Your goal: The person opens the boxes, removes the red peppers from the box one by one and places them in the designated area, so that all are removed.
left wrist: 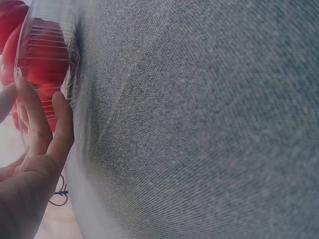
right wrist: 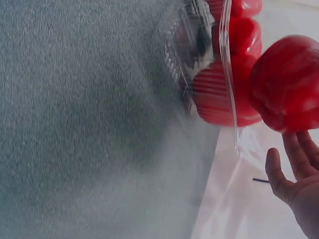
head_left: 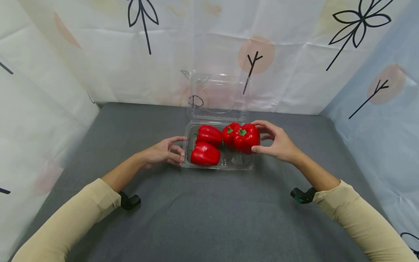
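Note:
A clear plastic clamshell container [head_left: 229, 167] stands with its lid [head_left: 218, 96] raised behind it. Two red bell peppers lie in its left half, a front one [head_left: 205, 154] and a back one [head_left: 209, 135]. Another red bell pepper [head_left: 228, 131] sits at the back right, partly covered by the pepper in front. My right hand [head_left: 278, 142] grips that nearer red bell pepper [head_left: 247, 139] between thumb and fingers. In the right wrist view this held pepper [right wrist: 289, 84] is higher than the container's rim. My left hand [head_left: 163, 151] holds the container's left edge, fingertips at the rim [left wrist: 20, 59].
Grey cloth [head_left: 209, 218] covers the table under the container. A patterned white curtain [head_left: 157, 72] hangs right behind the raised lid, with more hanging fabric [head_left: 386, 145] along the right side. Dark wrist devices [head_left: 130, 201] sit at both sleeves.

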The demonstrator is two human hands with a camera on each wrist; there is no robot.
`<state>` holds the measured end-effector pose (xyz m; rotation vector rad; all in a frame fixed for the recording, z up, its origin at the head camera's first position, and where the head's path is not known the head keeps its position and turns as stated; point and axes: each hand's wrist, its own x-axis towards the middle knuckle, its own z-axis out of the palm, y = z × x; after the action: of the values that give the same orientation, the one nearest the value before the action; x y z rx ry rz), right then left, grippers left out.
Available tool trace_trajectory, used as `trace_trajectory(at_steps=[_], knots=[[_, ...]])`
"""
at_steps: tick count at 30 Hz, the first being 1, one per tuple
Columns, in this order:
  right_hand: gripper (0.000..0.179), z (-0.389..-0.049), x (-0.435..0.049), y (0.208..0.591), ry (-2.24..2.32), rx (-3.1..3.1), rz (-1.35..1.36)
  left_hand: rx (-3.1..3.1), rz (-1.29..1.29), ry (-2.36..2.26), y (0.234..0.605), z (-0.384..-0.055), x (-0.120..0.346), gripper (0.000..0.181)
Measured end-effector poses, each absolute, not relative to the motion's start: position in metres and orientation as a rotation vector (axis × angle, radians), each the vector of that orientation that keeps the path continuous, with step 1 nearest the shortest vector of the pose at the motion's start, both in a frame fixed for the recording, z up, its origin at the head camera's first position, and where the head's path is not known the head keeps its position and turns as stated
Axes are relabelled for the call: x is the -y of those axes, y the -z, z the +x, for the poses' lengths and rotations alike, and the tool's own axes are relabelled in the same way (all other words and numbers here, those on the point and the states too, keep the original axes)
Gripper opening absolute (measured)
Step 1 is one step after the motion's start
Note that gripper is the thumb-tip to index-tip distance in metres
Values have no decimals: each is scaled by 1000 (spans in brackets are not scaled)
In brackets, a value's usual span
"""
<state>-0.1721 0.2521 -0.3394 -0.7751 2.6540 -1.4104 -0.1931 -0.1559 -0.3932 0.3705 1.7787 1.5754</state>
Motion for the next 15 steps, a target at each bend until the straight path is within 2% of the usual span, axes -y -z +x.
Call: trace_trajectory(at_steps=[15], knots=[[70, -184, -286, 343, 1395, -2914, -521, -1781, 382, -1572, 393, -193, 155, 81]])
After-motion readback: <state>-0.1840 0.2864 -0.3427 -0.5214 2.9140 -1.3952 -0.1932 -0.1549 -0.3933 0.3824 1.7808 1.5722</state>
